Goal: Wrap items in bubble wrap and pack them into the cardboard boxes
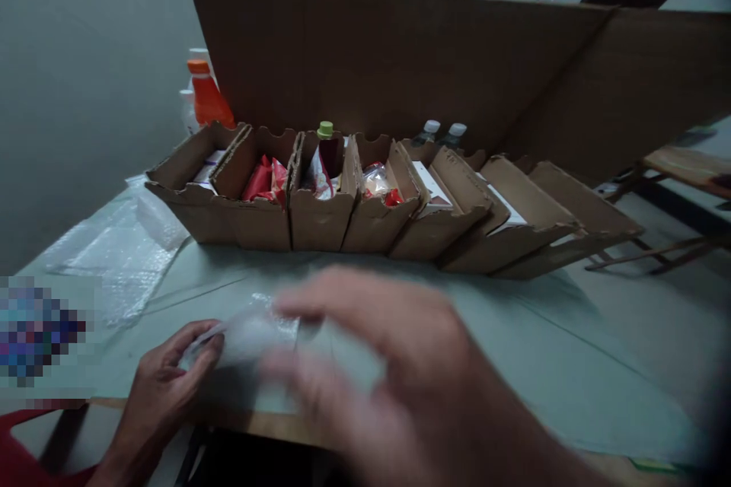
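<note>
My left hand [163,380] pinches the edge of a clear bubble-wrap piece [254,335] lying at the near edge of the table. My right hand [394,373] is blurred in motion, fingers spread, above and on the right side of the same wrap; whether it grips the wrap is unclear. Beyond both hands stands a row of several brown cardboard compartments [320,221]. One holds red packets [263,179], one a bottle with a green cap [325,131], another clear bags with red bits [380,183].
A tall cardboard sheet [400,53] stands behind the row. An orange bottle [206,95] is at the back left, two white-capped bottles [442,131] behind the boxes. More bubble wrap [122,251] lies at the left. Wooden furniture [679,167] stands at the right.
</note>
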Action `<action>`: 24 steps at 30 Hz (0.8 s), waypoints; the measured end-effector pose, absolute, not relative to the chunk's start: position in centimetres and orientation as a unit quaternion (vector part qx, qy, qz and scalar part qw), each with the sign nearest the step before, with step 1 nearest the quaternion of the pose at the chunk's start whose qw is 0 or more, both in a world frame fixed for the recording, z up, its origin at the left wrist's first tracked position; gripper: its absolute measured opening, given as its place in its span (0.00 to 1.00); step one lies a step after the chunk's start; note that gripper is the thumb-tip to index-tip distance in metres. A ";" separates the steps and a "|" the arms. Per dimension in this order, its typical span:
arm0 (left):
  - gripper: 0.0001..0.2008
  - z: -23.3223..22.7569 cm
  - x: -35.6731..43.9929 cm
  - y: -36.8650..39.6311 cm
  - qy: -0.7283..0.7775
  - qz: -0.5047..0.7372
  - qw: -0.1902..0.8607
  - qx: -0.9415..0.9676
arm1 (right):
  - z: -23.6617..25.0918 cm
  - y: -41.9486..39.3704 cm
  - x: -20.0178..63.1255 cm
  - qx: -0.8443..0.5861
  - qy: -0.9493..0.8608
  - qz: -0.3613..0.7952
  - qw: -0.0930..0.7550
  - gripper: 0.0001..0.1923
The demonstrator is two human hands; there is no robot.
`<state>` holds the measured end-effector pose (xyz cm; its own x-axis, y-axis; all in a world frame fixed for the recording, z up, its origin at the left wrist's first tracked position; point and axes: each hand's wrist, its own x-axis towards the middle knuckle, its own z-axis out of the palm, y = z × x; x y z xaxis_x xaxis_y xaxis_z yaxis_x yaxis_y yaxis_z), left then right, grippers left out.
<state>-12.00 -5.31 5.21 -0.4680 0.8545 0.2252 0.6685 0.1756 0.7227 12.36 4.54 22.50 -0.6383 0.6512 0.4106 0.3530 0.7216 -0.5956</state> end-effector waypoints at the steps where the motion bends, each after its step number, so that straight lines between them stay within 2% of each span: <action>1: 0.15 5.2 -12.2 -5.3 0.754 0.409 0.120 0.501 | 21.7 7.1 12.5 -0.335 -0.874 0.174 0.306 0.09; 3: 0.14 5.1 -12.5 -5.2 0.745 0.424 0.143 0.495 | 20.3 12.3 13.1 -0.461 -0.851 0.017 0.250 0.16; 4: 0.14 4.8 -12.5 -5.2 0.743 0.429 0.151 0.491 | 19.7 14.7 13.5 -0.508 -0.840 -0.032 0.189 0.21; 5: 0.14 4.4 -12.5 -5.1 0.740 0.432 0.158 0.490 | 19.1 16.6 13.8 -0.539 -0.831 -0.057 0.124 0.22; 7: 0.13 3.5 -12.2 -4.9 0.731 0.439 0.165 0.496 | 18.1 19.1 14.3 -0.567 -0.819 -0.086 0.029 0.16; 10: 0.12 2.3 -11.2 -4.7 0.707 0.429 0.179 0.533 | 17.0 18.4 15.1 -0.562 -0.822 -0.098 -0.007 0.11; 13: 0.10 2.7 -10.0 -4.2 0.672 0.415 0.188 0.584 | 16.1 13.8 17.4 -0.487 -0.867 -0.103 0.028 0.13; 17: 0.10 5.0 -8.7 -3.2 0.590 0.423 0.182 0.663 | 15.0 6.4 24.7 -0.338 -0.923 -0.098 0.159 0.19; 19: 0.09 6.0 -7.9 -2.6 0.569 0.401 0.194 0.691 | 14.6 3.6 29.5 -0.307 -0.928 -0.091 0.188 0.20; 22: 0.09 6.6 -5.7 -1.5 0.551 0.355 0.231 0.719 | 13.8 0.4 36.3 -0.407 -0.870 -0.108 0.254 0.19; 24: 0.10 6.5 -3.5 -0.9 0.527 0.335 0.258 0.737 | 12.4 -1.8 39.4 -0.514 -0.799 -0.129 0.284 0.23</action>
